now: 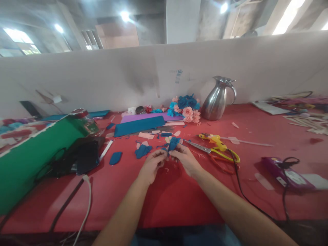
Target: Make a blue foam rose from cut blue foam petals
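A small blue piece [173,143] is being pinched between the fingertips of the left hand [153,162] and the right hand [188,160], both grips being closed on it — nearer than the steel jug [216,102] and to its left. The red tabletop [176,205] is being littered with blue and pink scraps, mostly lying left of the jug and nearer than it. Just left of the jug, a bunch of flowers [188,112] is being displayed; farther left, a purple sheet [143,117] is being partly covered by a blue sheet [139,126]. In front of the jug, a yellow glue gun [217,141] and scissors [198,147] are lying close together. A purple device [288,175] is resting right of the jug and nearer; far to its left, a green panel [46,153] is standing. Behind the jug, the surface is being bounded by a pale partition [102,75] — beyond it, a pillar [183,20] is rising and bright lamps [125,16] are glowing.
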Demonstrator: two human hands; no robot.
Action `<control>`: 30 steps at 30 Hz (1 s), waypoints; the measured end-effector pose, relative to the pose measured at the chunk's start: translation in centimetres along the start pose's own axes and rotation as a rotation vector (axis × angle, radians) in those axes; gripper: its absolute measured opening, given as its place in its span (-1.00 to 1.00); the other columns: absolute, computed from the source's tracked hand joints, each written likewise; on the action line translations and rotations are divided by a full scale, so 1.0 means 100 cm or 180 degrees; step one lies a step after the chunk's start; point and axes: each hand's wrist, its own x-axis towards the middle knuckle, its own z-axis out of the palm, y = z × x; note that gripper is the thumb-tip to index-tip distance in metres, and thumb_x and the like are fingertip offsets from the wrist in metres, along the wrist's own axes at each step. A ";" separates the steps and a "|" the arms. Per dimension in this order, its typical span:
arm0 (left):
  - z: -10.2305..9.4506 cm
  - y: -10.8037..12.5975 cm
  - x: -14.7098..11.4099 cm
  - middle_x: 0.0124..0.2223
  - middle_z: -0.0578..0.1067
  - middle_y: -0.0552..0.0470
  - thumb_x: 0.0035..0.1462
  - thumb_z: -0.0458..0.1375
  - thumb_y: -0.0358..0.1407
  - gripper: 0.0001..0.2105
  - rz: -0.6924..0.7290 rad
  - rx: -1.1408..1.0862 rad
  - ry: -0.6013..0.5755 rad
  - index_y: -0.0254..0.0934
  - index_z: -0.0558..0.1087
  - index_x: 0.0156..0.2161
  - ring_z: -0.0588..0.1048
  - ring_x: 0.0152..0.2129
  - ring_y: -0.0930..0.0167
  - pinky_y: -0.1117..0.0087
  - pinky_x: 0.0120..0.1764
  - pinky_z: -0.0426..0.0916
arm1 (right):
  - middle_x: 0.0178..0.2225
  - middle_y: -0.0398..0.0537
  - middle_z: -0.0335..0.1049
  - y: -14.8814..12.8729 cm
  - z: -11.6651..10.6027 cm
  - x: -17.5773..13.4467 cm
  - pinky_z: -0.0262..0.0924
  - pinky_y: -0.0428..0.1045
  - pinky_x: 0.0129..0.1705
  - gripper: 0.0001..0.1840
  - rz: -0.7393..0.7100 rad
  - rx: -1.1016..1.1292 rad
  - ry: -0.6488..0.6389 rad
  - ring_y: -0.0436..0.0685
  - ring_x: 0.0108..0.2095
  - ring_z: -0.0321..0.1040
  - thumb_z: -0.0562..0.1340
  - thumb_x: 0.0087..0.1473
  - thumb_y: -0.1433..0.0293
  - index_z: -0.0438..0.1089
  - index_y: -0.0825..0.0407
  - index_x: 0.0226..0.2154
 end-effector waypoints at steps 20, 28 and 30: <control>0.003 0.002 -0.003 -0.53 0.45 0.08 -0.29 0.40 -0.17 -0.73 0.0064 -0.0022 0.0014 -0.32 0.53 -0.50 0.32 -0.57 0.52 0.49 -0.44 0.17 | -0.56 -0.23 0.25 -0.004 0.000 -0.001 0.05 -0.08 -0.45 -0.85 -0.0142 0.0125 0.0134 -0.05 -0.55 0.11 0.29 -0.24 0.33 0.34 0.02 -0.52; 0.002 -0.002 -0.002 -0.50 0.44 0.10 -0.25 0.39 -0.12 -0.69 0.0147 0.0129 -0.0026 -0.33 0.50 -0.47 0.33 -0.53 0.52 0.50 -0.36 0.20 | -0.54 -0.22 0.27 -0.001 -0.002 0.000 0.03 -0.08 -0.44 -0.82 -0.0151 0.0132 0.0077 -0.04 -0.54 0.10 0.31 -0.23 0.31 0.34 0.03 -0.51; 0.001 -0.003 -0.002 -0.48 0.45 0.10 -0.21 0.37 -0.12 -0.70 0.0213 0.0213 -0.0066 -0.32 0.50 -0.46 0.34 -0.51 0.50 0.49 -0.34 0.22 | -0.54 -0.22 0.28 0.000 -0.002 0.001 0.02 -0.08 -0.45 -0.82 -0.0108 0.0199 0.0034 -0.05 -0.54 0.10 0.32 -0.23 0.32 0.34 0.03 -0.51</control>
